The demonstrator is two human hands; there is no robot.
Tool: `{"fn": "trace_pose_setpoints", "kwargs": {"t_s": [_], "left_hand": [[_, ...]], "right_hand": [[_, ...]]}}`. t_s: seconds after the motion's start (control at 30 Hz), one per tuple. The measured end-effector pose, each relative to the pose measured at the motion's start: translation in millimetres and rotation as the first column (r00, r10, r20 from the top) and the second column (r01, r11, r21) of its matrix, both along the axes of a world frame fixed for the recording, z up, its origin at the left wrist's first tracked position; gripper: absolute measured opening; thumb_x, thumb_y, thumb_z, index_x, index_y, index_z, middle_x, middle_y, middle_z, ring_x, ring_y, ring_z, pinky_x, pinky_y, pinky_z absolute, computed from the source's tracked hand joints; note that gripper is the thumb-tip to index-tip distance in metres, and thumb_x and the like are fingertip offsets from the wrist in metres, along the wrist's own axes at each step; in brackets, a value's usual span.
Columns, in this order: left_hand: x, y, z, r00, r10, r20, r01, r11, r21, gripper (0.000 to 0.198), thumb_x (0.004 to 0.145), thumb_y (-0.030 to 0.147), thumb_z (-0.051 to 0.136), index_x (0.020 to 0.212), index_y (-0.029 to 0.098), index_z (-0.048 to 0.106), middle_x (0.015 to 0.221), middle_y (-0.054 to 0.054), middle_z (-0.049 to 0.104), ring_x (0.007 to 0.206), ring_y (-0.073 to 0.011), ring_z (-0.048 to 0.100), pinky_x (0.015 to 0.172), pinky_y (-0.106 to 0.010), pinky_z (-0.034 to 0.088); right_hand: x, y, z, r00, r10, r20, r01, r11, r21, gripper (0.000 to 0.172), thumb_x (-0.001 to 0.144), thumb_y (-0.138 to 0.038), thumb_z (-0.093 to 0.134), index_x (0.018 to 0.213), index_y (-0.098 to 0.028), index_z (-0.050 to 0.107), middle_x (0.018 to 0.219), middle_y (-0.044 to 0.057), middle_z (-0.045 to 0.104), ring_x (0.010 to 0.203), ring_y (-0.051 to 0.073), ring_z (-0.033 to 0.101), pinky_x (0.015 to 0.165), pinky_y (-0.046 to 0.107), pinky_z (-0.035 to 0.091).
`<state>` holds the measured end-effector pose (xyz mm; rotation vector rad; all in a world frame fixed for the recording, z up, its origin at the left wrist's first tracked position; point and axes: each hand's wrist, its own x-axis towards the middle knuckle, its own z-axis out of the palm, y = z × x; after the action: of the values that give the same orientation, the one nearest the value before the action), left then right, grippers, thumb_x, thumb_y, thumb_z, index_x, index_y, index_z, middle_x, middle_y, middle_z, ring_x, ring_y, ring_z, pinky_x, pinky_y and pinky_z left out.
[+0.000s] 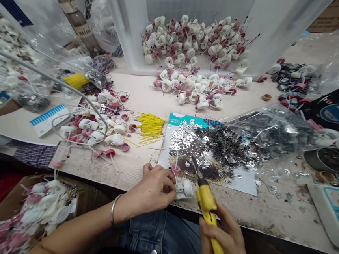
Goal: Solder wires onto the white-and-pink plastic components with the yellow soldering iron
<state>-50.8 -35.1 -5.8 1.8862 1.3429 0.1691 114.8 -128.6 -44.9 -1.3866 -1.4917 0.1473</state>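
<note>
My left hand (158,186) is closed at the table's front edge, its fingers pinching a small white plastic part (184,189) with a round body. Just behind those fingers stands a pink cup with a white stem (175,168); whether it is joined to the white part I cannot tell. My right hand (225,238) is wrapped round a yellow soldering iron (207,203). The iron's dark tip points up and left, over a sheet of paper (246,183) that bears a heap of small shiny metal plates (186,138) and darker pieces (229,148).
Yellow wires (151,124) lie in a bundle left of the paper. White and pink assemblies fill a translucent bin (128,56) at the back, with more heaped before it. A thick cable loop (106,123) hangs over the left pile. A cardboard box (84,202) of parts stands below left.
</note>
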Motion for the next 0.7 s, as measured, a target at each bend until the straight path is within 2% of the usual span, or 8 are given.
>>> {"fn": "trace_pose_setpoints", "kwargs": {"t_s": [0.07, 0.17, 0.3, 0.4, 0.57, 0.63, 0.67, 0.7], "left_hand": [[-0.6, -0.2, -0.3, 1.0, -0.005, -0.002, 0.005, 1.0, 0.008, 0.013, 0.076, 0.014, 0.065, 0.067, 0.021, 0.072, 0.091, 0.0, 0.071, 0.094, -0.0217, 0.059, 0.089, -0.042, 0.027], [-3.9, -2.3, -1.9, 1.0, -0.02, 0.022, 0.019, 0.999, 0.038, 0.012, 0.078, 0.015, 0.067, 0.068, 0.02, 0.071, 0.092, 0.001, 0.072, 0.094, -0.0214, 0.06, 0.089, -0.042, 0.028], [-9.3, -9.2, -3.9, 0.996, -0.026, 0.087, 0.017, 0.995, 0.103, 0.004, 0.079, 0.02, 0.072, 0.077, 0.02, 0.069, 0.093, 0.001, 0.073, 0.096, -0.022, 0.059, 0.088, -0.043, 0.027], [-11.3, -15.0, -4.7, 0.995, -0.029, 0.098, 0.01, 0.982, 0.191, 0.01, 0.079, 0.02, 0.074, 0.086, 0.02, 0.066, 0.092, 0.0, 0.073, 0.097, -0.0227, 0.059, 0.087, -0.042, 0.028], [-12.7, -19.2, -2.8, 0.991, -0.064, 0.116, 0.036, 0.972, 0.233, 0.01, 0.087, 0.016, 0.062, 0.078, 0.019, 0.063, 0.089, -0.001, 0.071, 0.094, -0.0204, 0.06, 0.087, -0.041, 0.029], [-13.8, -20.5, -1.5, 0.99, -0.057, 0.13, 0.021, 0.964, 0.264, 0.004, 0.087, 0.02, 0.062, 0.084, 0.019, 0.064, 0.098, -0.003, 0.07, 0.099, -0.0219, 0.06, 0.088, -0.041, 0.03], [-14.3, -21.6, -0.8, 0.99, -0.061, 0.13, 0.021, 0.958, 0.287, 0.007, 0.086, 0.024, 0.064, 0.092, 0.02, 0.064, 0.105, -0.006, 0.069, 0.104, -0.0237, 0.058, 0.09, -0.041, 0.031], [-15.0, -23.1, -0.1, 0.99, -0.072, 0.125, 0.03, 0.95, 0.312, 0.021, 0.084, 0.029, 0.067, 0.102, 0.019, 0.063, 0.113, -0.009, 0.067, 0.109, -0.0259, 0.057, 0.092, -0.042, 0.032]], "right_hand": [[-9.2, 19.4, -6.6, 0.999, 0.001, 0.043, -0.006, 0.993, 0.119, 0.015, 0.076, -0.005, 0.07, 0.076, -0.016, 0.061, 0.125, 0.006, 0.059, 0.101, 0.014, 0.067, 0.078, 0.019, 0.059], [-15.3, 35.7, -13.8, 0.992, 0.07, 0.104, -0.081, 0.991, 0.105, 0.016, 0.077, -0.003, 0.068, 0.083, -0.016, 0.061, 0.127, 0.007, 0.054, 0.101, 0.014, 0.067, 0.078, 0.02, 0.06], [-16.4, 34.5, -16.8, 0.996, 0.024, 0.081, -0.037, 0.987, 0.158, 0.021, 0.072, 0.002, 0.069, 0.084, -0.014, 0.062, 0.125, 0.008, 0.056, 0.097, 0.014, 0.068, 0.077, 0.019, 0.06], [-18.2, 31.7, -17.0, 0.999, 0.001, 0.053, -0.011, 0.982, 0.187, 0.022, 0.069, 0.004, 0.07, 0.081, -0.014, 0.063, 0.124, 0.007, 0.057, 0.095, 0.014, 0.068, 0.076, 0.019, 0.061], [-19.7, 36.7, -13.5, 0.996, -0.024, 0.087, 0.004, 0.974, 0.226, 0.022, 0.068, 0.003, 0.071, 0.076, -0.016, 0.063, 0.119, 0.006, 0.06, 0.091, 0.014, 0.068, 0.071, 0.02, 0.062], [-20.3, 37.5, -11.0, 0.996, -0.027, 0.088, 0.007, 0.974, 0.225, 0.02, 0.069, 0.001, 0.073, 0.074, -0.016, 0.062, 0.117, 0.006, 0.06, 0.09, 0.013, 0.068, 0.069, 0.019, 0.062], [-21.0, 37.0, -9.7, 0.998, -0.035, 0.057, 0.021, 0.976, 0.216, 0.021, 0.069, 0.001, 0.074, 0.073, -0.016, 0.061, 0.116, 0.005, 0.06, 0.089, 0.012, 0.068, 0.068, 0.018, 0.061], [-21.9, 36.1, -8.5, 0.999, -0.041, 0.017, 0.036, 0.978, 0.205, 0.021, 0.068, 0.0, 0.075, 0.071, -0.016, 0.06, 0.115, 0.005, 0.06, 0.089, 0.012, 0.068, 0.067, 0.018, 0.061]]}}
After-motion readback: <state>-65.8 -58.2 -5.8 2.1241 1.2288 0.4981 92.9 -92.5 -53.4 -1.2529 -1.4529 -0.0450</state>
